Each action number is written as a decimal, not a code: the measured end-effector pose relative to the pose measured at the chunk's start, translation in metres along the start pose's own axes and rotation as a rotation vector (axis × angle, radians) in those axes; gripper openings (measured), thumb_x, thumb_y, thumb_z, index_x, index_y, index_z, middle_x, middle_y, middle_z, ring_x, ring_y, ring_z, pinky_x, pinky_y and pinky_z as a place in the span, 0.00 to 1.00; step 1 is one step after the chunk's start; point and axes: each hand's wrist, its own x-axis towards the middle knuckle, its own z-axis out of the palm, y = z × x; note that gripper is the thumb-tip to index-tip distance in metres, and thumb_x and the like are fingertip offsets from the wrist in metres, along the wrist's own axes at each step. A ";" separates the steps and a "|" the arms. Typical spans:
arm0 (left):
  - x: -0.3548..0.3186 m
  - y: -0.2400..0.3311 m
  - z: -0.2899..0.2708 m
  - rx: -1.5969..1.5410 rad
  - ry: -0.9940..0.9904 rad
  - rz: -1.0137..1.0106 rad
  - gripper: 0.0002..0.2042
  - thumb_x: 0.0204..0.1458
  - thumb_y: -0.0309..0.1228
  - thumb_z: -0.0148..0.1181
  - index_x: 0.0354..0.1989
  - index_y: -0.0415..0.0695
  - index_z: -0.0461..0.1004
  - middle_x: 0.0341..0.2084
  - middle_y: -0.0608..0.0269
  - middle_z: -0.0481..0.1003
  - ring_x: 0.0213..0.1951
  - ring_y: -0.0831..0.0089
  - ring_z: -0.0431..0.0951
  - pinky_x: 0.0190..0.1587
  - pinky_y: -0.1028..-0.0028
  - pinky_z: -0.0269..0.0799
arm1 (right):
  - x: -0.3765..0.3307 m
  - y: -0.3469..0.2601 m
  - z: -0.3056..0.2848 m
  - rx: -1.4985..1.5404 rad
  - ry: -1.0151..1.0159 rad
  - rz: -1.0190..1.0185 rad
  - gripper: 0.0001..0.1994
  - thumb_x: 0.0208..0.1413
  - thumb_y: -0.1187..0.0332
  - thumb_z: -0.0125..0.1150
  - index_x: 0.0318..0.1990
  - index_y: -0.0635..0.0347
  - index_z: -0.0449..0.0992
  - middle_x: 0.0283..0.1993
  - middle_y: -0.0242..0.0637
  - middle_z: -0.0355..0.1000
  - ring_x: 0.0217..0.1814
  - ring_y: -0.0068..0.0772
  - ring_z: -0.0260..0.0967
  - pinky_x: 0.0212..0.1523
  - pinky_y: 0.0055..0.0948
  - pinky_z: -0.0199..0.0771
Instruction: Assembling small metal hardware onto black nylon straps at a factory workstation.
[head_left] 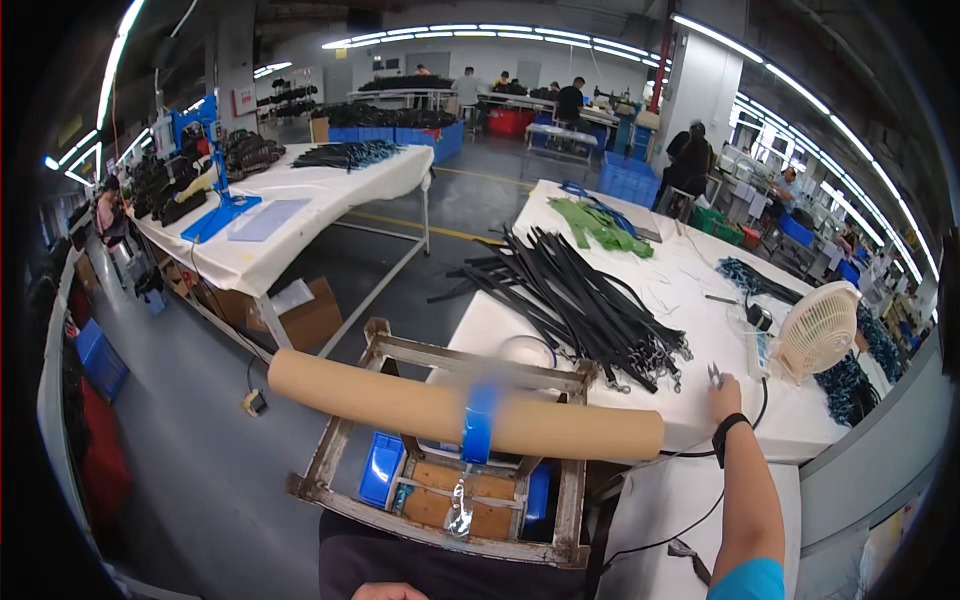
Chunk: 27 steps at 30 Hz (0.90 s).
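Observation:
My right hand, with a black band on its wrist, reaches out over the white-covered table. It is closed on small metal thread snips, whose tips point away from me. Low at the bottom edge, only part of my left hand shows near my lap; its fingers are hidden. In front of me a brown cardboard tube lies across a worn wooden frame. Blue film or tape wraps the tube's middle, blurred at its upper part. Left of my right hand lies a heap of black straps with metal clips.
A beige fan stands on the table's right, beside bundles of dark blue cords. Green strips lie at the far end. A cable runs near my right arm. Another white table stands left; people sit farther back.

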 end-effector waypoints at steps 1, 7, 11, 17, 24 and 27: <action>-0.003 0.003 0.000 0.007 0.028 0.007 0.05 0.56 0.24 0.53 0.29 0.38 0.72 0.19 0.66 0.73 0.19 0.82 0.70 0.20 0.83 0.65 | -0.005 -0.014 0.008 0.023 -0.005 -0.017 0.16 0.52 0.66 0.55 0.46 0.65 0.68 0.41 0.46 0.70 0.43 0.41 0.67 0.45 0.41 0.67; 0.003 0.019 0.007 -0.073 0.093 -0.035 0.06 0.57 0.28 0.54 0.29 0.40 0.72 0.18 0.68 0.72 0.20 0.84 0.69 0.20 0.82 0.64 | -0.090 -0.084 -0.035 0.564 0.243 -0.239 0.09 0.55 0.71 0.52 0.42 0.64 0.70 0.41 0.42 0.65 0.43 0.37 0.63 0.44 0.33 0.64; 0.000 0.022 0.010 0.042 0.073 0.145 0.07 0.57 0.30 0.55 0.31 0.39 0.73 0.19 0.68 0.73 0.22 0.85 0.70 0.24 0.83 0.66 | -0.234 -0.135 -0.109 0.895 0.067 -0.319 0.05 0.58 0.72 0.50 0.31 0.64 0.69 0.28 0.36 0.67 0.29 0.26 0.62 0.35 0.24 0.63; 0.021 0.029 0.035 0.037 -0.067 0.190 0.07 0.57 0.30 0.55 0.33 0.38 0.73 0.22 0.67 0.74 0.24 0.85 0.72 0.27 0.82 0.70 | -0.358 -0.224 -0.165 0.776 -0.475 -0.826 0.18 0.53 0.71 0.58 0.51 0.65 0.68 0.43 0.50 0.69 0.41 0.49 0.69 0.44 0.35 0.70; 0.040 0.020 0.055 -0.002 -0.437 0.154 0.13 0.54 0.20 0.55 0.49 0.37 0.69 0.32 0.60 0.76 0.35 0.78 0.77 0.40 0.79 0.74 | -0.394 -0.214 -0.179 0.805 -0.395 -0.490 0.13 0.53 0.74 0.56 0.46 0.64 0.72 0.35 0.47 0.70 0.36 0.49 0.70 0.38 0.33 0.70; 0.033 0.024 0.048 0.081 -0.570 0.211 0.25 0.51 0.16 0.57 0.59 0.40 0.61 0.35 0.56 0.76 0.40 0.74 0.77 0.46 0.76 0.73 | -0.394 -0.176 -0.175 0.739 -0.485 -0.299 0.11 0.58 0.70 0.53 0.46 0.64 0.73 0.31 0.35 0.70 0.30 0.23 0.66 0.36 0.23 0.69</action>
